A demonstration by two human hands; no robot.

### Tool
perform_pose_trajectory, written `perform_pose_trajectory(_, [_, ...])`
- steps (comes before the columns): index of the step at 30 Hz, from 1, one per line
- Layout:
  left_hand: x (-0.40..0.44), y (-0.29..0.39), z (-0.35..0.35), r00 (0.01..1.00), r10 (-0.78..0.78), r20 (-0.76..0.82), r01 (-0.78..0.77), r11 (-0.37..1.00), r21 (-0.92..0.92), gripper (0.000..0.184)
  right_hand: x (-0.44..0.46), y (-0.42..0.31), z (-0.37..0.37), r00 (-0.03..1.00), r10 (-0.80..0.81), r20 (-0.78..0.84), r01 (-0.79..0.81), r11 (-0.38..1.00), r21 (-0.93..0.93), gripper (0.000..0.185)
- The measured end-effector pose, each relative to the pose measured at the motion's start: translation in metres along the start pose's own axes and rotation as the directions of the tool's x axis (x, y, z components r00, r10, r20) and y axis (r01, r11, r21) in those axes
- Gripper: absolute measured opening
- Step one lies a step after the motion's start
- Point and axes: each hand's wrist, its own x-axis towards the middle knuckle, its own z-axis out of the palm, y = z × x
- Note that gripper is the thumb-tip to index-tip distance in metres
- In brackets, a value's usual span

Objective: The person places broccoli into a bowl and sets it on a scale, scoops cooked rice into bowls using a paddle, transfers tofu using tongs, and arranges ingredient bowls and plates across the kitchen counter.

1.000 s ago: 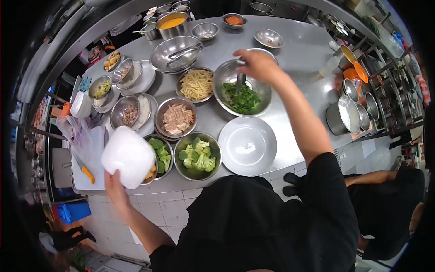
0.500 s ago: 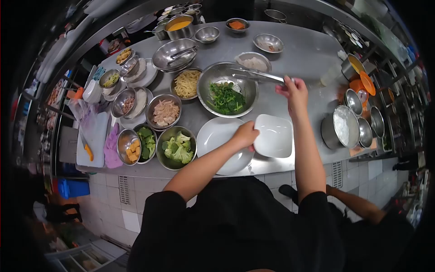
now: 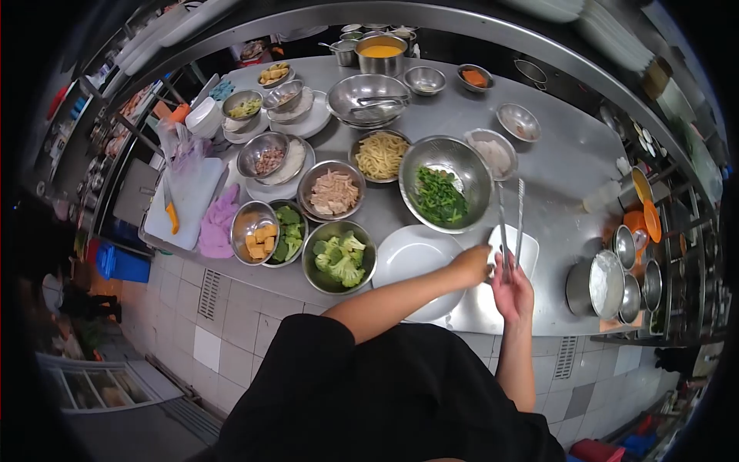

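My left hand (image 3: 471, 266) is closed on the left rim of a white square bowl (image 3: 530, 246). My right hand (image 3: 514, 294) grips metal tongs (image 3: 519, 225) near their base; the two arms point away from me, spread apart, with nothing between them. They cross in front of the white bowl and partly cover it. Under my left forearm lies a large white plate (image 3: 404, 258). Just beyond it stands a perforated steel bowl (image 3: 479, 185) with chopped leafy greens (image 3: 440, 196) inside.
Left of the plate are steel bowls of broccoli (image 3: 339, 258), shredded meat (image 3: 333, 192), noodles (image 3: 380, 155) and yellow cubes (image 3: 262, 241). A cutting board (image 3: 185, 212) carries an orange-handled knife (image 3: 171, 216). Steel pots (image 3: 585, 286) crowd the right edge. An overhead rail (image 3: 369, 15) crosses the back.
My right hand has come down from above the greens toward me, swinging the tongs to point away. My left hand still holds the white bowl. The view has shifted.
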Motion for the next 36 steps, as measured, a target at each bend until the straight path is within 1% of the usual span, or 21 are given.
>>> perform_pose_trajectory(1, [-0.016, 0.029, -0.035, 0.980, -0.094, 0.173, 0.091, 0.996, 0.025, 0.035, -0.003, -0.001, -0.002, 0.992, 0.055, 0.118, -0.047, 0.997, -0.069, 0.058])
perform_pose_trajectory(2, [-0.033, 0.032, -0.054, 0.976, -0.052, 0.210, 0.054, 0.999, -0.003, 0.032, -0.008, -0.003, -0.003, 0.968, 0.115, 0.222, -0.085, 0.986, -0.142, 0.063])
perform_pose_trajectory(3, [-0.047, 0.028, -0.070, 0.968, -0.002, 0.250, 0.011, 0.999, -0.037, 0.029, -0.017, -0.002, 0.014, 0.994, 0.074, 0.081, -0.048, 0.958, -0.282, 0.068])
perform_pose_trajectory(4, [-0.058, 0.020, -0.087, 0.961, -0.012, 0.277, 0.049, 0.991, -0.125, 0.028, -0.018, -0.005, 0.012, 0.997, 0.060, 0.057, -0.041, 0.957, -0.287, 0.068])
perform_pose_trajectory(5, [-0.068, 0.009, -0.103, 0.950, -0.019, 0.312, 0.091, 0.972, -0.216, 0.028, -0.020, -0.013, 0.008, 0.998, 0.062, 0.015, -0.050, 0.900, -0.433, 0.067])
perform_pose_trajectory(7, [-0.079, -0.018, -0.132, 0.958, -0.166, 0.235, 0.229, 0.933, -0.278, 0.028, -0.026, -0.025, 0.018, 0.986, -0.026, -0.167, -0.101, 0.703, -0.704, 0.061])
perform_pose_trajectory(8, [-0.081, -0.008, -0.159, 0.932, -0.319, 0.170, 0.358, 0.884, -0.300, 0.029, -0.025, -0.031, 0.019, 0.981, -0.047, -0.186, -0.101, 0.699, -0.708, 0.061])
perform_pose_trajectory(10, [-0.076, -0.037, -0.176, 0.914, -0.400, -0.064, 0.361, 0.876, -0.318, 0.034, -0.016, -0.039, 0.021, 0.958, -0.123, -0.261, -0.194, 0.395, -0.898, 0.049])
perform_pose_trajectory(11, [-0.068, -0.039, -0.181, 0.913, -0.400, -0.075, 0.358, 0.877, -0.322, 0.034, -0.007, -0.040, 0.018, 0.961, -0.202, -0.189, -0.155, 0.174, -0.972, 0.050])
perform_pose_trajectory(12, [-0.062, -0.039, -0.187, 0.874, -0.457, -0.163, 0.380, 0.854, -0.354, 0.037, 0.002, -0.043, 0.018, 0.965, -0.194, -0.178, -0.147, 0.167, -0.975, 0.050])
perform_pose_trajectory(13, [-0.056, -0.039, -0.190, 0.823, -0.511, -0.247, 0.399, 0.830, -0.390, 0.040, 0.012, -0.044, 0.023, 0.974, -0.224, 0.026, 0.005, -0.095, -0.995, 0.053])
perform_pose_trajectory(14, [-0.049, -0.039, -0.190, 0.818, -0.514, -0.257, 0.396, 0.829, -0.395, 0.040, 0.023, -0.044, 0.034, 0.952, -0.201, 0.232, 0.151, -0.350, -0.924, 0.056])
perform_pose_trajectory(15, [-0.040, -0.038, -0.190, 0.806, -0.517, -0.287, 0.400, 0.834, -0.381, 0.043, 0.034, -0.047, 0.049, 0.980, -0.138, 0.141, 0.059, -0.475, -0.878, 0.057])
perform_pose_trajectory(16, [-0.032, -0.037, -0.188, 0.795, -0.519, -0.314, 0.405, 0.839, -0.362, 0.045, 0.043, -0.045, 0.074, 0.985, -0.095, 0.145, 0.061, -0.598, -0.799, 0.055])
perform_pose_trajectory(18, [-0.022, -0.041, -0.181, 0.805, -0.523, -0.279, 0.428, 0.839, -0.336, 0.038, 0.071, -0.038, 0.076, 0.976, -0.023, 0.216, 0.136, -0.709, -0.692, 0.053])
perform_pose_trajectory(22, [-0.011, -0.044, -0.166, 0.771, -0.536, -0.344, 0.447, 0.840, -0.308, 0.030, 0.119, -0.025, 0.070, 0.986, -0.020, 0.166, 0.091, -0.769, -0.632, 0.049])
perform_pose_trajectory(24, [-0.011, -0.051, -0.161, 0.764, -0.521, -0.381, 0.434, 0.852, -0.294, 0.030, 0.136, -0.032, 0.053, 0.992, -0.011, 0.127, 0.094, -0.611, -0.786, 0.046])
perform_pose_trajectory(27, [-0.016, -0.050, -0.156, 0.762, -0.486, -0.427, 0.392, 0.872, -0.293, 0.031, 0.137, -0.051, 0.045, 0.997, 0.009, 0.076, 0.071, -0.483, -0.873, 0.043])
perform_pose_trajectory(30, [-0.017, -0.056, -0.151, 0.760, -0.482, -0.435, 0.390, 0.875, -0.288, 0.031, 0.123, -0.062, 0.041, 0.989, -0.014, 0.145, 0.128, -0.392, -0.911, 0.044])
perform_pose_trajectory(34, [-0.021, -0.051, -0.150, 0.757, -0.501, -0.420, 0.404, 0.863, -0.302, 0.032, 0.105, -0.064, 0.061, 0.996, -0.033, 0.078, 0.064, -0.307, -0.950, 0.045])
perform_pose_trajectory(36, [-0.022, -0.046, -0.151, 0.764, -0.493, -0.416, 0.387, 0.866, -0.317, 0.033, 0.105, -0.064, 0.062, 0.992, 0.029, 0.121, 0.125, -0.261, -0.957, 0.048])
